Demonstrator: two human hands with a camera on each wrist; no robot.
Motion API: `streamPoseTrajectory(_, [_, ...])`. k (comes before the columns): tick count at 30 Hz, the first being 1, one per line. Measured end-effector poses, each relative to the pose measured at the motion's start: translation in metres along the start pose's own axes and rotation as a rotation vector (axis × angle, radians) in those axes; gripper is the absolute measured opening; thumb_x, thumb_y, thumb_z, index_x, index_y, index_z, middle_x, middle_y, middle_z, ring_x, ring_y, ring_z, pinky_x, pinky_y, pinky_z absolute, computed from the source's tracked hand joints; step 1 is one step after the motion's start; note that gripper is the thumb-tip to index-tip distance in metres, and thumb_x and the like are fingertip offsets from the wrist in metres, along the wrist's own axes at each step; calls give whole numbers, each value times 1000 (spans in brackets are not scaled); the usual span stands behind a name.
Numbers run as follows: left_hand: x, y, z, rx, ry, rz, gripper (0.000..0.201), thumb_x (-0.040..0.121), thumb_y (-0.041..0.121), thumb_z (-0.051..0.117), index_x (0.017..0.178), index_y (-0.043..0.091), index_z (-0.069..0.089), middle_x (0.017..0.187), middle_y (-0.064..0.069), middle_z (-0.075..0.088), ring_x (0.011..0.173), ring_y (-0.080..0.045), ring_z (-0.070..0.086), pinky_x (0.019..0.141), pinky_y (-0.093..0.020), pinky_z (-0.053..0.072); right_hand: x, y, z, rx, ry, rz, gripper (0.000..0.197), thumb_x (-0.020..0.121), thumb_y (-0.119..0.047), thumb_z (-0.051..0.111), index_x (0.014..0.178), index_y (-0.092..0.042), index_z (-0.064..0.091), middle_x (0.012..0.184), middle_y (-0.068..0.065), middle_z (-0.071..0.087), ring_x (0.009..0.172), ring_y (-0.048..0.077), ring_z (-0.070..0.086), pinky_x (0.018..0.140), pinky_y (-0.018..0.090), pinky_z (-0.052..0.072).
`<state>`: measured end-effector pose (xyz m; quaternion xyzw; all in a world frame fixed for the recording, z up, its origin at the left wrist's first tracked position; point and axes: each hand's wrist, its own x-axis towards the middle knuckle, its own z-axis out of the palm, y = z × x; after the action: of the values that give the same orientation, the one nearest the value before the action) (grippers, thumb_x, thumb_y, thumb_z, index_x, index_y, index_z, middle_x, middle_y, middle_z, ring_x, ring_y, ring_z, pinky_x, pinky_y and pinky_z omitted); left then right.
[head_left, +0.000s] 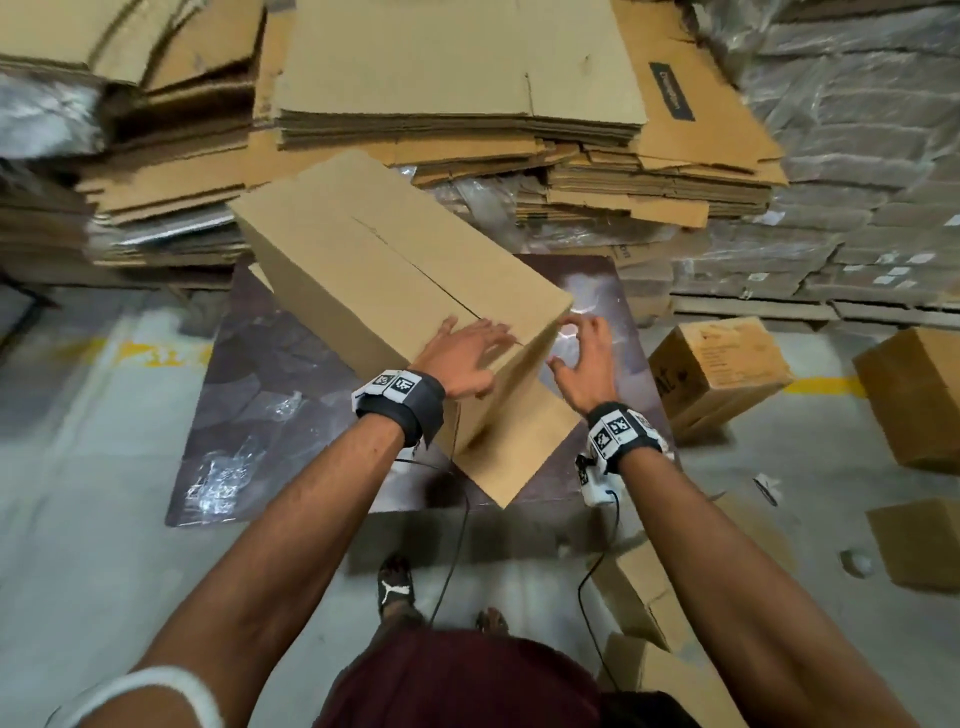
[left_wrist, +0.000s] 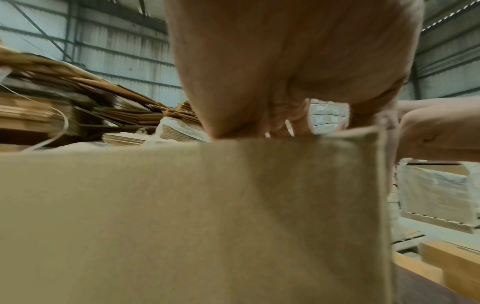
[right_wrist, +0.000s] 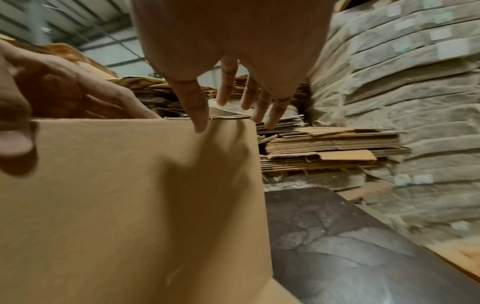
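Warehouse floor (head_left: 78, 467), bare concrete, yellow line painted across. Cardboard box (head_left: 395, 270) at centre, closed, plain brown, on a dark sheet (head_left: 270, 374) laid over the concrete. Appears tipped rather than square to the sheet; underside contact hidden. Long axis from far left to near right, near-right end towards the person. Centre seam (head_left: 415, 265) along the top face, no tape visible.

Left hand (head_left: 462, 358) flat on the top face at the near-right end, fingers (head_left: 488, 332) straight and spread by the seam, thumb down over the near edge. Pressing, not gripping. Right hand (head_left: 582, 358) just beside the same end, off the right corner, holding nothing. Its fingers (right_wrist: 228, 86) loose and slightly curved, thumb tip at the upper edge of the end face in the right wrist view. Contact there too fine to confirm.

Judgement: left hand nearer, already on the box; right hand to the right of the end face, one short closing move from it. Coming move likely a two-handed hold or a turn about the long axis, dependent on that right-side contact.

Surroundings: flattened cartons (head_left: 457, 78) in ragged stacks just behind the box. Wrapped pallets (head_left: 857, 156) at far right. Small boxes (head_left: 717, 369) on the concrete, right of the sheet, apart from the work.
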<state>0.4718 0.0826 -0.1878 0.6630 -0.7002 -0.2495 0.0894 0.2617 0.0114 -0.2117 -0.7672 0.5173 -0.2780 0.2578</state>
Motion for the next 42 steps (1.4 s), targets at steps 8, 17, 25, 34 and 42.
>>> streamPoseTrajectory(8, [-78,5,-1,-38,-78,-125,91,74,-9,49,151,39,44,163,23,29,157,-11,9,125,-56,-5,-17,-20,16,-345,-332,-180,76,76,-55,79,143,-42,46,164,11,22,146,46,17,119,66,15])
streamPoseTrajectory(17, [-117,-16,1,-160,-106,-159,99,65,-16,45,142,45,55,155,31,38,157,-11,-1,120,-60,-19,-57,-15,23,-292,-237,-332,53,84,-69,62,124,-34,58,122,-5,47,98,29,56,86,44,52])
streamPoseTrajectory(25, [-165,-55,6,-328,-69,-84,91,57,-12,53,124,47,68,146,34,48,154,-1,11,124,-51,-16,-114,-42,43,-420,-122,-365,56,83,-78,54,118,-35,61,113,-6,52,87,19,53,74,38,48])
streamPoseTrajectory(34, [-209,-74,46,64,334,42,86,78,68,52,154,31,40,165,3,31,155,-15,18,127,-53,4,-175,-53,61,-357,19,-408,44,81,-62,74,101,-24,66,93,-1,55,74,19,52,63,32,44])
streamPoseTrajectory(42, [-179,-84,34,201,353,21,87,87,72,51,157,23,34,164,-2,32,152,-21,25,127,-53,6,-135,-76,50,-415,79,-345,52,94,-75,43,90,-27,63,91,-9,56,87,22,50,73,40,38])
